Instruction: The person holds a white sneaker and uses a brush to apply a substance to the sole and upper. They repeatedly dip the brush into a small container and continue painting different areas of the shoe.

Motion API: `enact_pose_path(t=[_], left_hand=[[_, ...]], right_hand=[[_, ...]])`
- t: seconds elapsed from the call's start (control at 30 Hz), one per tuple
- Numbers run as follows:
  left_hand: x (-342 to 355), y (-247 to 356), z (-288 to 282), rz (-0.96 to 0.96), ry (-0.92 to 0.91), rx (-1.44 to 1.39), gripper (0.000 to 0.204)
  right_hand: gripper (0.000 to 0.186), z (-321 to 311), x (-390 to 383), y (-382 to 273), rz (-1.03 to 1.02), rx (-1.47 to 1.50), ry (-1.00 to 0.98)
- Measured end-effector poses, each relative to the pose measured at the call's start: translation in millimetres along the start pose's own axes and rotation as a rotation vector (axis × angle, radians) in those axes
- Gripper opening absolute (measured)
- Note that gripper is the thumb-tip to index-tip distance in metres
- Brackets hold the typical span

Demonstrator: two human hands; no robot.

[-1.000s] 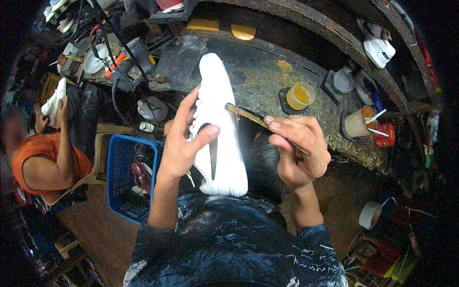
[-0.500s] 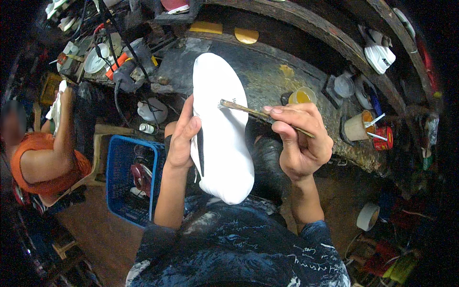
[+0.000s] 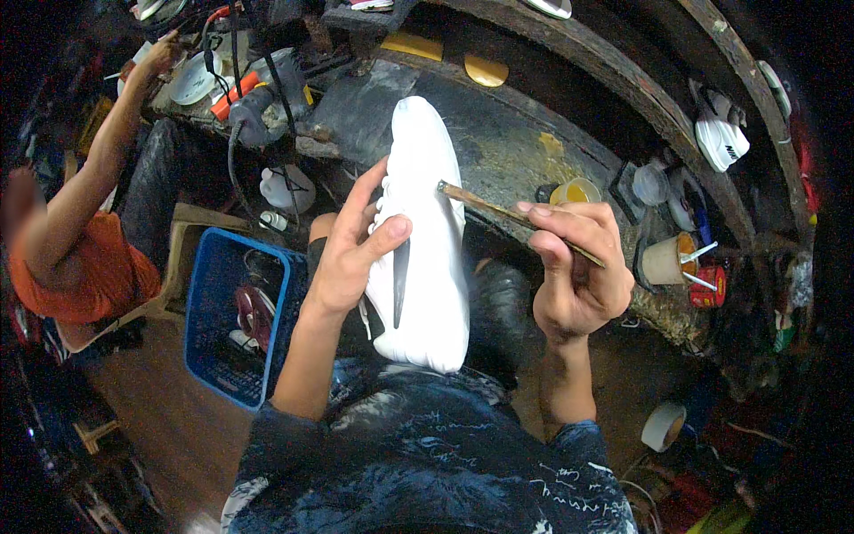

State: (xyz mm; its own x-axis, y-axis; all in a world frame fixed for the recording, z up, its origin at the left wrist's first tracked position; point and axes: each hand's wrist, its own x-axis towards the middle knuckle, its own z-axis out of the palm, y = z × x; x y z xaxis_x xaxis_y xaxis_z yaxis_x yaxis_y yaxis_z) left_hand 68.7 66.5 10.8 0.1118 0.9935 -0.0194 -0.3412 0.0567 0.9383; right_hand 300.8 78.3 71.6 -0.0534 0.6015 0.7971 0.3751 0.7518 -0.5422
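A white sneaker (image 3: 424,276) with white laces and a dark side stripe is upright in front of me, toe away from me. My left hand (image 3: 356,249) grips it along the laced side, thumb over the side. My right hand (image 3: 578,267) holds a thin wooden brush (image 3: 485,206), whose dark tip touches the pale side of the sneaker toward the front half. A cup of yellow liquid (image 3: 571,193) stands on the bench just beyond my right hand, partly hidden by it.
A dark stained bench (image 3: 498,142) runs ahead. A blue basket (image 3: 200,311) holding shoes is at lower left, beside a co-worker in orange (image 3: 89,271). A tub with white sticks (image 3: 663,262) stands right. Shoes (image 3: 719,142) sit on curved wooden shelving; cables hang upper left.
The sneaker turned to show more sole-edge side, then back with its stripe showing again. My hands and brush moved slightly right in view. The co-worker's arm now reaches forward, away from their body.
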Motion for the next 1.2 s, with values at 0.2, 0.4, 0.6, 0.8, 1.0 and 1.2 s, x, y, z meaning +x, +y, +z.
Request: enact_pose_path(t=[0.2, 0.4, 0.6, 0.8, 1.0, 1.2], left_hand=[[-7.7, 13.0, 5.5, 0.013, 0.009, 0.147, 0.083], [-5.6, 6.3, 1.4, 0.029, -0.008, 0.126, 0.085], [-4.4, -10.1, -3.8, 0.033, -0.026, -0.165, 0.086], [-3.4, -12.8, -3.9, 0.031, -0.047, -0.328, 0.085], [-1.5, -9.4, -1.0, 0.048, -0.020, -0.336, 0.086], [1.5, -11.9, -1.2, 0.060, 0.021, -0.215, 0.086]], right_hand=[[0.017, -3.8, 7.9, -4.7, -0.106, -0.091, -0.114], [0.028, -7.1, 13.4, -9.0, -0.198, -0.110, -0.199], [0.010, -2.8, -4.4, -4.4, 0.092, 0.130, 0.056], [0.009, 2.5, -28.6, 8.5, 0.436, 0.238, 0.181], [0.010, 3.9, -43.0, 8.4, 0.544, 0.159, 0.222], [0.015, 19.6, -54.1, -6.2, 0.608, 0.160, 0.289]])
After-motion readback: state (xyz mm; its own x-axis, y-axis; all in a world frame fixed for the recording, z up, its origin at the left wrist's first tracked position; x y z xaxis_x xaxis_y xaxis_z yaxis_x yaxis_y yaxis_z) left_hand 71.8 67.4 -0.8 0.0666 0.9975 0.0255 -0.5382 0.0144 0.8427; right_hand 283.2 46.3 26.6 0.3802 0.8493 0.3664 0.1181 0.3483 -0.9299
